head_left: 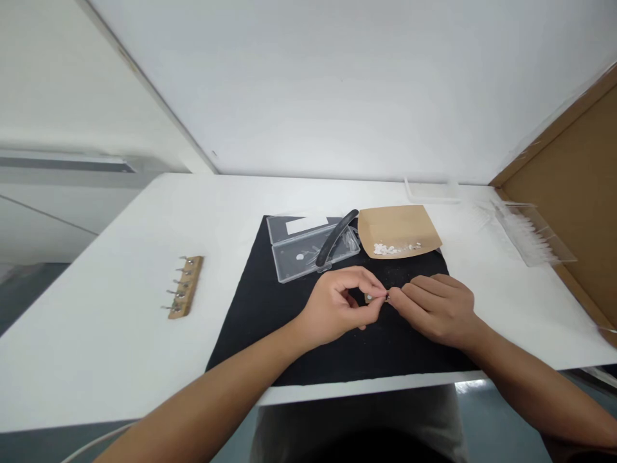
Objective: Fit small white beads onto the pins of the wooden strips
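Observation:
Over the black mat [250, 334], my left hand [337, 305] pinches with thumb and index finger close to the tips of my right hand [436, 305]. My right hand is curled, its thumb pressed against the index finger. A tiny dark piece [387, 297] shows where the fingertips meet; it is too small to name. Just left of it, a small tan piece with a white dot [369, 298] is partly hidden by my left fingers. Beyond my hands stands a brown paper tray [395, 222] holding small white bits [384, 249].
A hinged clear plastic box [284, 262] lies open behind my left hand, with a curved black handle [332, 244] across it. At left sits a wooden block with metal clips [187, 286]. Clear plastic with white sticks [527, 235] lies right, near a brown panel [569, 193].

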Demonstrator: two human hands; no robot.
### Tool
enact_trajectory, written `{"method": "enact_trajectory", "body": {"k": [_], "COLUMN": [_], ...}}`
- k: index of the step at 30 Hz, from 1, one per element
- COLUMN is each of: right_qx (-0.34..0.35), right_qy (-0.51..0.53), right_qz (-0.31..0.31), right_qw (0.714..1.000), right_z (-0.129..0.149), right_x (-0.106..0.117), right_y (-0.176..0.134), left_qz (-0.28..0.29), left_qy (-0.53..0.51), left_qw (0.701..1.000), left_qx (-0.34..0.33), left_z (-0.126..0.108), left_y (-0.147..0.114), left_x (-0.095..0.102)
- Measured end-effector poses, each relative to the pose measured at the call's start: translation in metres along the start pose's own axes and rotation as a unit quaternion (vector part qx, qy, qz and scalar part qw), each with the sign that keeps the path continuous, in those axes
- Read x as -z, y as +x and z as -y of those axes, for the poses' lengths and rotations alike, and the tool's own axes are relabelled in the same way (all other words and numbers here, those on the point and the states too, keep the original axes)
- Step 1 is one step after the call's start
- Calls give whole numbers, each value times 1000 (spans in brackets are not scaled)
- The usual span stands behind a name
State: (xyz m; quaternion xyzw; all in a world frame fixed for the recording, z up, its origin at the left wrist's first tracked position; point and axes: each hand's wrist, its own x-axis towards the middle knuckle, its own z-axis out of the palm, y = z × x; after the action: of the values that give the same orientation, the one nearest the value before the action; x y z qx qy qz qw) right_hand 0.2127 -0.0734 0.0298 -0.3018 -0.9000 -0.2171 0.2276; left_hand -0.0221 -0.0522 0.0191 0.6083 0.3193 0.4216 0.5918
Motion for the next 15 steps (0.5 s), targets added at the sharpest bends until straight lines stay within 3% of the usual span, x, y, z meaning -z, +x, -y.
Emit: {"method": "enact_trajectory", "body": {"k": [5,10,15], "right_qx": [29,36,24], "right_qy": [-16,-12,6], "right_qz": [-16,-17,-16], "right_qw": [999,999,1000], "right_z": [4,5,6], "right_x": [1,0,-1], "right_y": [6,8,8], "left_qz": [-13,-55,-51], "left_qy": [-24,40,52], "left_qw": [999,998,997], "left_qx": [42,18,26], "left_z": [3,5,8], "left_y": [0,-2,-2], "left_x": [-4,-7,-6]}}
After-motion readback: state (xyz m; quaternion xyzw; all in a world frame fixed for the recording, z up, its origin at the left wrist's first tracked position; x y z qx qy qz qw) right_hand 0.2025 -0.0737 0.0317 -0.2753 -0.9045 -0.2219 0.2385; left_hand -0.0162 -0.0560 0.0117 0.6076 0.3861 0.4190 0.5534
